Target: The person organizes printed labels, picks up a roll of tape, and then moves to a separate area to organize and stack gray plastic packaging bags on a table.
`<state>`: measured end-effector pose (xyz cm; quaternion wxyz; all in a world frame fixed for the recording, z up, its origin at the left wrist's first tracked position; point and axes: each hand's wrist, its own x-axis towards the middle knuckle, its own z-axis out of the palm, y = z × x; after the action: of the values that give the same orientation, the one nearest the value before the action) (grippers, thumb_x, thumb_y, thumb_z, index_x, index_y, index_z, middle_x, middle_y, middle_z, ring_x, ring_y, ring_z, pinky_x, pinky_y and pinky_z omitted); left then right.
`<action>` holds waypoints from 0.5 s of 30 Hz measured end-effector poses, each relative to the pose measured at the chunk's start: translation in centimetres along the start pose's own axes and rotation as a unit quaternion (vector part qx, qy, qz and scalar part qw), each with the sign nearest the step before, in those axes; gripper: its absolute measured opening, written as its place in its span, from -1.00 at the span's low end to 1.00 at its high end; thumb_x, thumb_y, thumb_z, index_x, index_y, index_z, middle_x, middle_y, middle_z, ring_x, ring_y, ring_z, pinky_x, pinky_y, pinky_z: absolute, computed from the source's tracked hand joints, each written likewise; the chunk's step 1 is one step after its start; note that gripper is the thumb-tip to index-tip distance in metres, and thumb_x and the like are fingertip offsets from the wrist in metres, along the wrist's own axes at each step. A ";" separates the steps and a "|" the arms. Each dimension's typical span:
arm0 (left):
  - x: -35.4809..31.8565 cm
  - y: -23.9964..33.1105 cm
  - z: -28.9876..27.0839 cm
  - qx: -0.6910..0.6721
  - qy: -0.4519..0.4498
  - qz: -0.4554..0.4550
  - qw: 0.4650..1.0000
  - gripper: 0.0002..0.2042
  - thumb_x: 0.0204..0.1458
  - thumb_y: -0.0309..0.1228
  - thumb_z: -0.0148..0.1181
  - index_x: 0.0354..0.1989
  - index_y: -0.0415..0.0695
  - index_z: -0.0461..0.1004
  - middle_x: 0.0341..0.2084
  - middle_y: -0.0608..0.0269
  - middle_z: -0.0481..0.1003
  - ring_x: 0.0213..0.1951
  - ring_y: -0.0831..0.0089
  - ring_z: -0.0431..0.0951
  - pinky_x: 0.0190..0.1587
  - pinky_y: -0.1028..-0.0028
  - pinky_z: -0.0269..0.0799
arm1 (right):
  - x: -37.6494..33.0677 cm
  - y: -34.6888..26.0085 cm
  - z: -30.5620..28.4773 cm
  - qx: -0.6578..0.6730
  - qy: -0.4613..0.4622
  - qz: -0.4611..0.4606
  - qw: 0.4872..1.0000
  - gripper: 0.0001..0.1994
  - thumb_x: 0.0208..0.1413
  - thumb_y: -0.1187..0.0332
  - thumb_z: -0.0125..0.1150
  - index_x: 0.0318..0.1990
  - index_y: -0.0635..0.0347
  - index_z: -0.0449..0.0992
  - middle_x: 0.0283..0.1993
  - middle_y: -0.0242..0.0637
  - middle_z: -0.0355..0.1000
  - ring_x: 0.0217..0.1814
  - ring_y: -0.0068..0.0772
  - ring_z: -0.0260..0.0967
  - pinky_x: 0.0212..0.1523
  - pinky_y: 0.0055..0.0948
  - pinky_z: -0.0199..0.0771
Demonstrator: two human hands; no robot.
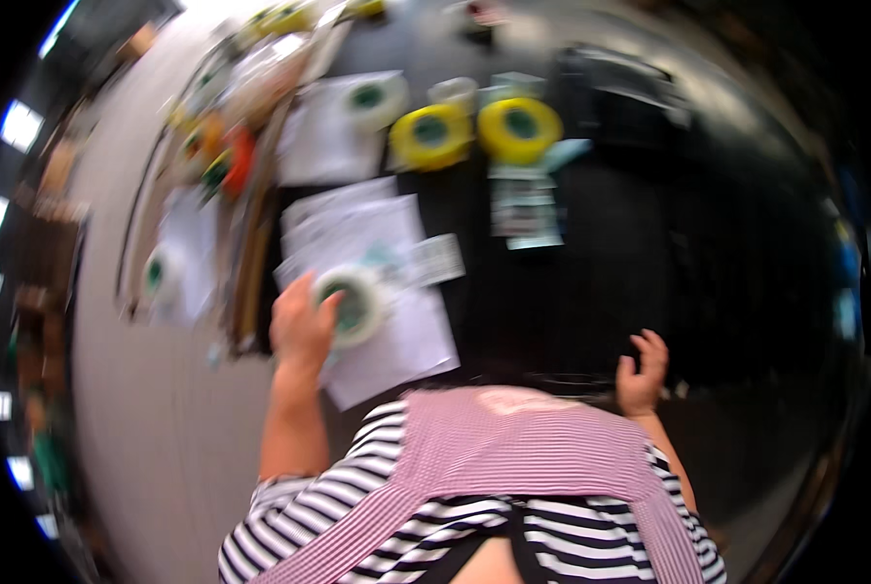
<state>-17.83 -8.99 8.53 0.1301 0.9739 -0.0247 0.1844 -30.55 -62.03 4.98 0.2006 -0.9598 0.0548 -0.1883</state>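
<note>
A roll of white tape (365,329) with a green core is over the loose sheets of paper (418,343) near the table's front left. My left hand (302,328) grips the roll's left side, its thumb at the core and its fingers at the outer edge. Blur hides the fingertips. Above the table's front edge on the right, my right hand (643,378) holds nothing, with fingers loosely curled and apart. A small printed slip (440,259) lies at the right edge of the papers.
Two yellow tape rolls (520,131) stand farther back, with pale blue packets (528,216) in front of one. Another white roll (379,98) rests on papers at the back left. A black bundle (630,92) lies back right. Left is a shelf (250,258) with orange and red items.
</note>
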 end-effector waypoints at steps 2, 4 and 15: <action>-0.3 2.0 -0.5 -0.069 -0.017 -0.017 0.997 -0.60 0.08 -0.30 0.30 0.06 -0.21 0.49 -0.16 0.02 0.55 -0.19 0.05 0.53 -0.11 0.18 0.45 | -0.3 -0.3 -0.7 0.022 0.007 0.011 1.000 -0.58 -0.10 0.54 0.29 0.02 0.16 0.52 0.22 -0.08 0.36 0.27 0.01 0.29 0.31 -0.13 0.27; 0.7 6.7 -0.3 -0.115 -0.039 -0.026 0.992 -0.62 0.08 -0.34 0.30 0.06 -0.21 0.49 -0.18 0.04 0.55 -0.24 0.10 0.54 -0.14 0.23 0.46 | -0.4 1.1 -2.4 0.055 0.017 -0.003 0.998 -0.58 -0.09 0.54 0.30 0.02 0.17 0.52 0.21 -0.07 0.37 0.25 0.03 0.31 0.27 -0.14 0.32; 0.3 33.3 3.7 -0.276 -0.288 0.147 0.905 -0.63 0.04 -0.33 0.33 0.03 -0.16 0.54 -0.20 0.14 0.58 -0.35 0.30 0.57 -0.20 0.37 0.49 | -8.1 14.4 -10.1 0.117 0.092 0.090 0.985 -0.68 0.00 0.56 0.27 -0.03 0.22 0.53 0.06 -0.08 0.49 0.12 -0.01 0.43 0.14 -0.22 0.47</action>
<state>-19.48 -42.09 13.45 0.3521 0.8953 -0.2534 -0.1013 -42.33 -77.43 4.94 0.3220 -0.8993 0.1369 -0.2623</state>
